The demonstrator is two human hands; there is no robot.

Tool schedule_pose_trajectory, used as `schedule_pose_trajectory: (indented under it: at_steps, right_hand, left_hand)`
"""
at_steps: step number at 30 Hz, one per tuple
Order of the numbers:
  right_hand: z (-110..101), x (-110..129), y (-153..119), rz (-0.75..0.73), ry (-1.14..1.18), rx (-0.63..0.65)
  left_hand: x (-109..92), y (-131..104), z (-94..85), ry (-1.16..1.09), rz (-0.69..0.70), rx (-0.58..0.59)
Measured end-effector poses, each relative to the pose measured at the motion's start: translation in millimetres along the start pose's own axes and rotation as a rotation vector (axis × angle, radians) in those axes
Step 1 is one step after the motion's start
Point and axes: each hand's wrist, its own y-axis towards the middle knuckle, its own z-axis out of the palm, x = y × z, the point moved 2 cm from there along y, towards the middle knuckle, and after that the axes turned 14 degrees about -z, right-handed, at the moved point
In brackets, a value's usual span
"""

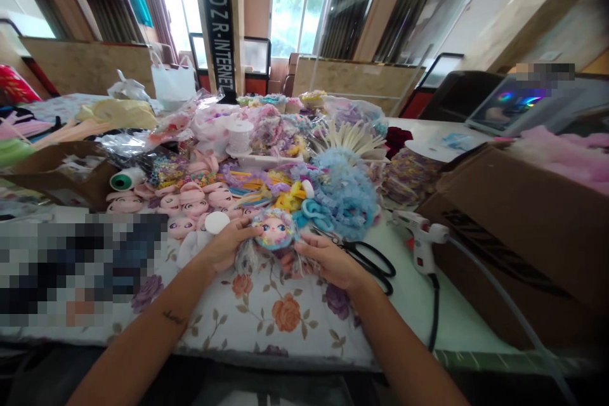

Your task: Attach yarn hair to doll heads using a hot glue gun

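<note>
Between my two hands is a doll head (273,228) with a painted face, large blue eyes and a fluffy pastel trim around it. My left hand (231,244) pinches its left edge. At its lower right, my right hand (328,257) grips the edge, where pale wispy strands hang down. Similar strands hang beneath my left fingers. Several pink doll faces (195,203) lie just beyond my left hand, beside a white disc (217,222). Black-handled scissors (368,257) rest right of my right hand, their blades partly hidden. Blue fluffy yarn (345,193) is heaped behind them.
A white glue gun (421,238) with a black cord stands before a large cardboard box (514,247) at right. Craft supplies, a white spool (240,137) and plastic bags fill the table's back. Another cardboard box (61,171) sits at left. Flowered cloth (285,323) covers the near table.
</note>
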Motion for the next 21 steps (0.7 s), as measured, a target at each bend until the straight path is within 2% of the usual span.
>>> schedule_pose_trajectory:
  at_steps: [4,7,10,13,17,19,21]
  right_hand:
    - [1,-1,-16,-0.03,-0.05,-0.036]
    - [2,-6,-30,0.068,-0.304,-0.036]
    - [-1,-9,-42,0.143,-0.565,0.005]
    - [-9,-2,-51,0.14,-0.679,-0.005]
    - [-21,20,-60,0.026,-0.901,-0.065]
    - [-25,30,-60,-0.062,-0.994,-0.144]
    - [-28,33,-57,-0.12,-0.992,-0.228]
  left_hand:
    - [1,-2,-1.6,0.054,-0.032,-0.002]
    - [5,0,-8.0,0.194,-0.048,-0.043]
    - [8,4,-15.0,0.344,0.008,-0.126]
    - [8,8,-19.0,0.486,0.109,-0.178]
    - [8,11,-21.0,0.594,0.209,-0.18]
    - [9,12,-20.5,0.582,0.22,-0.142]
    - [9,13,-19.3,0.552,0.208,-0.135]
